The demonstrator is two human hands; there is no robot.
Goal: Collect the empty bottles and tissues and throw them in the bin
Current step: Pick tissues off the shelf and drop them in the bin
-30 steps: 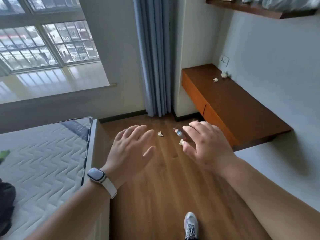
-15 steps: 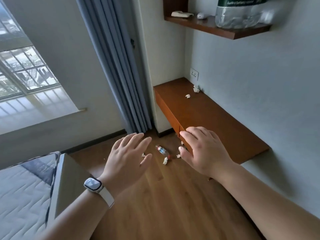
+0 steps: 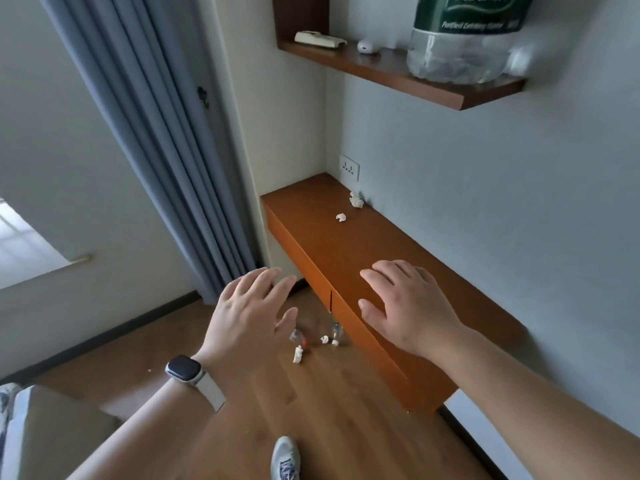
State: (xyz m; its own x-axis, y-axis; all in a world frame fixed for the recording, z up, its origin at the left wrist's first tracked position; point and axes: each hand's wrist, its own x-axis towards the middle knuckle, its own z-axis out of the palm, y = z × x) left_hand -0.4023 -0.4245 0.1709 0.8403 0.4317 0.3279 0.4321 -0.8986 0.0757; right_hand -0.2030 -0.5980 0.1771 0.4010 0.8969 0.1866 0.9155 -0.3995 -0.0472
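Showing a bedroom corner, largest element first: a wall-hung wooden desk (image 3: 349, 258) runs from frame centre toward lower right, above a wood-plank floor (image 3: 311, 420). On the shelf (image 3: 398, 76) at upper right stands a large clear water bottle (image 3: 460, 39) with a green label; whether it is empty cannot be told. The left hand (image 3: 247, 315), wearing a smartwatch (image 3: 184, 370), and the right hand (image 3: 408, 306) hang mid-frame, fingers spread wide, nothing held, probably raised in readiness to gather litter. On the floor at lower centre, just beside the desk front, lie two small clear bottles (image 3: 298, 337) (image 3: 336, 332), seemingly empty, one with a red cap, among two crumpled white tissues (image 3: 297, 354) (image 3: 324, 339). Two further tissues (image 3: 356, 200) (image 3: 341, 217) rest on the desk's far end, near the wall socket (image 3: 349, 167). No bin is visible.
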